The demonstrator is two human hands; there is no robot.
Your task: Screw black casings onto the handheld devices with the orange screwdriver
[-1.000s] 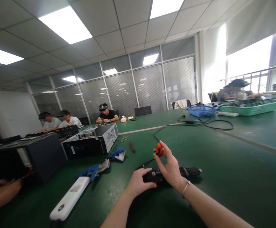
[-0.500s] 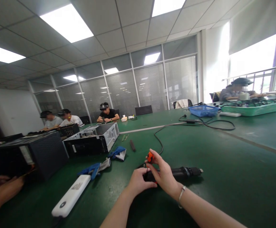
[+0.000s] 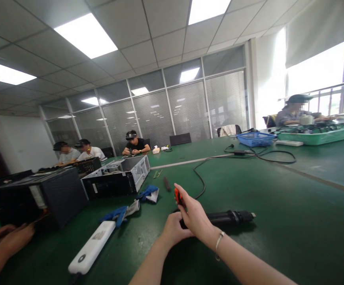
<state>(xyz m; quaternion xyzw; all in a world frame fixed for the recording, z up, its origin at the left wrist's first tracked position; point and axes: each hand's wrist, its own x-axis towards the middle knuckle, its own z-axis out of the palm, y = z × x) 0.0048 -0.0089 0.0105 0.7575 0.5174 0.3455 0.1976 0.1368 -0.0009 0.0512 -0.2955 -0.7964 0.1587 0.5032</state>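
My right hand [image 3: 196, 215] is closed on a small orange-and-black handle [image 3: 178, 196], which looks like a screwdriver's; its lower part is hidden behind my fingers. Beneath and left of it, my left hand [image 3: 173, 227] curls around the cord end of a black electric screwdriver [image 3: 223, 217]. That tool lies across the table with its tip pointing right. Its dark cable [image 3: 203, 180] runs off towards the back. My two hands overlap, so the left fingertips are partly covered.
Blue-and-grey gloves [image 3: 121, 213] and a white power strip [image 3: 93, 247] lie on the green table [image 3: 278, 245]. An open computer case [image 3: 112, 186], a dark case [image 3: 59, 202] and another person's hands [image 3: 14, 239] are at left. Blue basket [image 3: 255, 139] and green basket [image 3: 323, 138] stand back right.
My right hand has moved left with the orange-and-black handle, and turned so its back covers more of my left hand. The left hand stays on the electric screwdriver.
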